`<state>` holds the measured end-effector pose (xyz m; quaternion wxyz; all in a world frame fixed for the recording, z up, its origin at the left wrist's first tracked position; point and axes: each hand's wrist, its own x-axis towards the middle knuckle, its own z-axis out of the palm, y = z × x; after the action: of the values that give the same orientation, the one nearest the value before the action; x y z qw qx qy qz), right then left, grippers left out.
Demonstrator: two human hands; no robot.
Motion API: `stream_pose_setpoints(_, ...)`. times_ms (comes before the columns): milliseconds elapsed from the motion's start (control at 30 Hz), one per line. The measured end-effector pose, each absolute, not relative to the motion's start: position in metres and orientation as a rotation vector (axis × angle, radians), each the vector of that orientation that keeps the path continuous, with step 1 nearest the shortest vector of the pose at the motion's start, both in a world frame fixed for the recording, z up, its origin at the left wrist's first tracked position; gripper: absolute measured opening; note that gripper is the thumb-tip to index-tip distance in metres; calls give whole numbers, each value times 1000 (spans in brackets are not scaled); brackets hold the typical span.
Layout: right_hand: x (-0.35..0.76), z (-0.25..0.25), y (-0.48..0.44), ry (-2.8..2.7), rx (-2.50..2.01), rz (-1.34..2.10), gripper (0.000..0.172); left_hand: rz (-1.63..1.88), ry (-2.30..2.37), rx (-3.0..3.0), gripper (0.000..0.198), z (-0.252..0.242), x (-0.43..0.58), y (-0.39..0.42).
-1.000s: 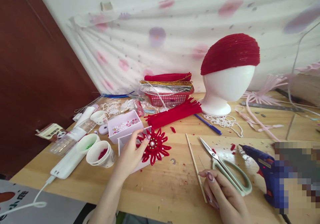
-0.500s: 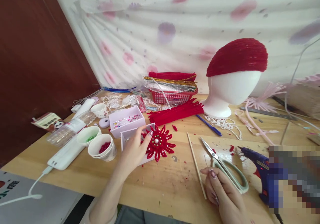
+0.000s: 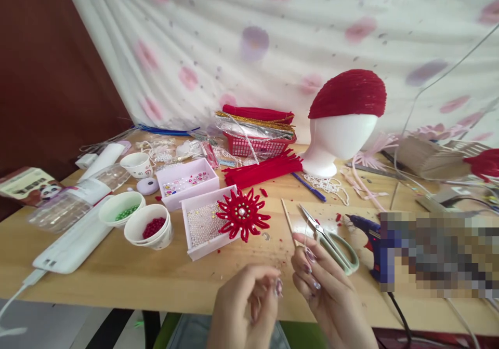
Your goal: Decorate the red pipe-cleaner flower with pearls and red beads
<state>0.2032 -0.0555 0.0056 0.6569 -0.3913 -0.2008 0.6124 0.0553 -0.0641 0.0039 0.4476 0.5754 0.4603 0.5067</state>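
My right hand (image 3: 325, 281) is closed, with a thin wire (image 3: 307, 228) standing up from between its fingertips. Close beside it on the left, my left hand (image 3: 249, 299) is pinched; whatever its fingertips hold is too small or hidden to name. Beyond both hands lies a red looped flower (image 3: 230, 219) with a pearl centre and green beads, resting partly over a white tray of pearl beads (image 3: 197, 245). A thin wooden stick (image 3: 287, 215) and scissors with pale green handles (image 3: 338, 249) lie just past my right hand.
Two cups, one with green beads (image 3: 107, 216) and one with red beads (image 3: 166, 240), stand left, near a white power strip (image 3: 64, 255). A blue glue gun (image 3: 368, 232) is at right. Behind stand a white foam head (image 3: 331, 138) with a red cap and a red basket (image 3: 255, 145).
My left hand has left the bead tray and flower and come down toward my right hand, its fingers now pinched. The right hand still holds the wire. The view has shifted.
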Motion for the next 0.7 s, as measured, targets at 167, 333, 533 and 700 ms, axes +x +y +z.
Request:
stream_pose_setpoints(167, 191, 12, -58, -334, -823, 1499, 34, 1117, 1050, 992, 20, 16, 38, -51)
stream_pose_setpoints(333, 192, 29, -62, -232, -822, 1588, 29, 1069, 1038, 974, 23, 20, 34, -59)
stream_pose_setpoints(533, 193, 25, -67, -325, -798, 1542, 26, 1073, 1084, 1295, 22, 19, 29, -62)
stream_pose_setpoints(700, 199, 14, -63, -518, -912, 1305, 27, 1338, 1484, 1758, 16, 32, -9, -19)
